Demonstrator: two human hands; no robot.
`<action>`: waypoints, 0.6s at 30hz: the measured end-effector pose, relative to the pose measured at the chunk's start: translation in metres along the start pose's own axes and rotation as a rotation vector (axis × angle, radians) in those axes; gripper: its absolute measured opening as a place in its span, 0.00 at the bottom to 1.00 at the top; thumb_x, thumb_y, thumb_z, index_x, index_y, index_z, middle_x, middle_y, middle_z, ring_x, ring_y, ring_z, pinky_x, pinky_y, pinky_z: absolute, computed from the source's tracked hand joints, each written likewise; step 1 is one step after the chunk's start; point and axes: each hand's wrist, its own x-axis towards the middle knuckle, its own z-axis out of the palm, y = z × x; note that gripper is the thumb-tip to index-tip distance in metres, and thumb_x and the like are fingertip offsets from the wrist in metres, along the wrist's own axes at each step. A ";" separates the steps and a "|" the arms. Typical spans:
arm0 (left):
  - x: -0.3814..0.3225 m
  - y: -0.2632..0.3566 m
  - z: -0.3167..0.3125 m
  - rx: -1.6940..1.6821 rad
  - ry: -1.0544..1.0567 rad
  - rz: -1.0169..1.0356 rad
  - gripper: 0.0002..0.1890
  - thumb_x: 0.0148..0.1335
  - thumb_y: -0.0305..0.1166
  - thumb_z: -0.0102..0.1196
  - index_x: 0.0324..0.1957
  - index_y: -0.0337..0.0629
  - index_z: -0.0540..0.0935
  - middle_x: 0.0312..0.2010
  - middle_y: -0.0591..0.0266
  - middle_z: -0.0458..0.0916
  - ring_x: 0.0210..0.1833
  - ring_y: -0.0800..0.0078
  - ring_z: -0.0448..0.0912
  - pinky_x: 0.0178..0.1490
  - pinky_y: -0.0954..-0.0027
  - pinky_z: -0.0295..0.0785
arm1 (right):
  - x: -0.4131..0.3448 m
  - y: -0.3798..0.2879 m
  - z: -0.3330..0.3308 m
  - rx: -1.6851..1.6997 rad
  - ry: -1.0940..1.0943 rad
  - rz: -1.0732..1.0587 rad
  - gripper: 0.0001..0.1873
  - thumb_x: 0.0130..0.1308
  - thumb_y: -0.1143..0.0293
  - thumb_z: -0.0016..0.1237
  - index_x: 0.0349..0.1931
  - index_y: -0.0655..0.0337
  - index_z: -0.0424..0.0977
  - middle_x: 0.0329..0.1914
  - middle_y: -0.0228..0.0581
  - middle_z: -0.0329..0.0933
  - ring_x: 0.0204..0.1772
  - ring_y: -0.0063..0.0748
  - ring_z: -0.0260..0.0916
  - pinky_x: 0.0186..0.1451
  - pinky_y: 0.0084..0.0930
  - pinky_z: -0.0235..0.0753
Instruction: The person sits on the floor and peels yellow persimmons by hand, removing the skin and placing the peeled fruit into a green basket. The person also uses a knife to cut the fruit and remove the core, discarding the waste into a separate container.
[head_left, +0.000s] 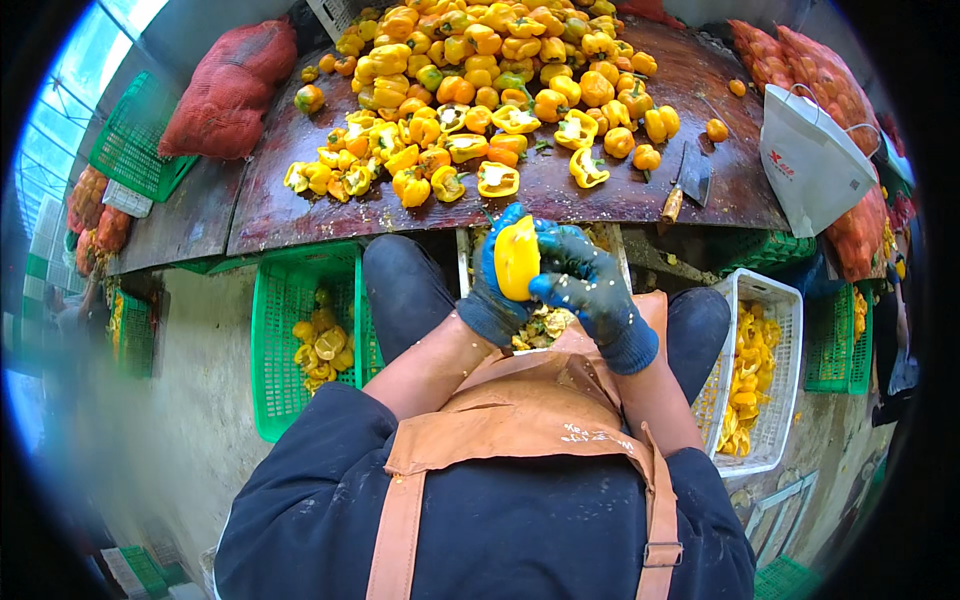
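My left hand (496, 274), in a blue-coated glove dotted with seeds, holds a yellow bell pepper piece (517, 259) upright over my lap. My right hand (585, 281), gloved alike, is at the piece's right side, its fingers bent; what they grip is hidden. Below the hands, seeds and pepper cores (546, 328) fill a container between my knees. On the table ahead, halved yellow peppers (498, 180) lie near the front edge, with a large heap of whole peppers (480, 45) behind them. A cleaver (694, 176) with a wooden handle rests to their right.
A green crate (268, 337) with pepper pieces stands left of my legs, a white crate (787, 382) with more at the right. The wooden table (315, 225) spans the front. A red mesh sack (232, 90) and a white bag (814, 161) flank the heap.
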 end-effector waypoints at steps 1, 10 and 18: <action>-0.003 -0.014 0.015 0.118 -0.025 0.103 0.23 0.70 0.52 0.44 0.44 0.40 0.77 0.38 0.58 0.81 0.43 0.67 0.80 0.48 0.66 0.77 | -0.001 0.006 -0.004 -0.069 -0.030 0.001 0.25 0.51 0.69 0.64 0.51 0.66 0.77 0.51 0.40 0.73 0.53 0.34 0.71 0.58 0.30 0.73; -0.017 -0.021 0.011 0.994 0.165 0.539 0.18 0.67 0.40 0.52 0.53 0.38 0.74 0.47 0.59 0.78 0.49 0.70 0.78 0.54 0.68 0.74 | -0.003 -0.005 0.011 -0.407 0.135 -0.057 0.21 0.57 0.57 0.62 0.39 0.65 0.75 0.36 0.42 0.75 0.39 0.33 0.74 0.44 0.32 0.75; -0.005 -0.010 0.026 0.495 0.102 0.251 0.31 0.75 0.50 0.32 0.59 0.29 0.73 0.54 0.48 0.78 0.54 0.62 0.78 0.62 0.61 0.72 | -0.001 0.023 -0.006 -0.461 0.246 -0.104 0.19 0.60 0.59 0.61 0.42 0.65 0.77 0.33 0.35 0.75 0.34 0.24 0.72 0.39 0.23 0.74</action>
